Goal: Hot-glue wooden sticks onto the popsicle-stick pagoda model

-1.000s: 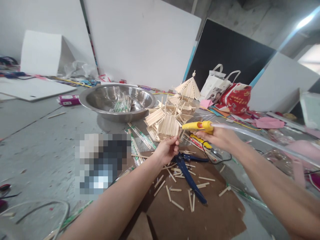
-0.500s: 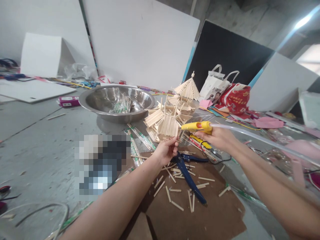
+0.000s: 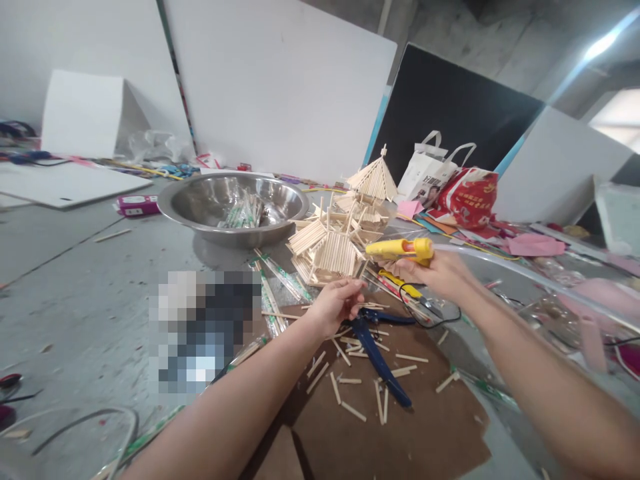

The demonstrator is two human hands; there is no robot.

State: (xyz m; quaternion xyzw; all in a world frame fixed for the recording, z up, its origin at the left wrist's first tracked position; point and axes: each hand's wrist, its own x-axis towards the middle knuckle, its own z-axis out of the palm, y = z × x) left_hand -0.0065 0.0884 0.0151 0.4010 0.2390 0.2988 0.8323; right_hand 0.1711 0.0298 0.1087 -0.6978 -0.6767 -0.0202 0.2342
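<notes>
My right hand (image 3: pixel 445 272) is wrapped round a yellow glue gun (image 3: pixel 397 249), which points left with a long clear glue stick trailing from its back. The gun's tip is close to the right side of a model building (image 3: pixel 337 255) made of thin wooden sticks, with slatted roofs. Just in front of the model, my left hand (image 3: pixel 341 303) is closed in a pinch; what is between its fingertips is too small to make out. Under and beside that hand lie blue-handled cutters (image 3: pixel 380 363). A yellow utility knife (image 3: pixel 400 283) rests below the glue gun.
Short cut sticks (image 3: pixel 354 411) are scattered over a brown board (image 3: pixel 425 433). A steel basin (image 3: pixel 240 235) with packaged sticks stands behind at left. Wrapped sticks (image 3: pixel 270 293) lie left of the model. A white bag and a red bag (image 3: pixel 470 197) stand at back right.
The glue gun has drawn back a little to the right, away from the model. My left hand has moved slightly down and right, off the model's front edge.
</notes>
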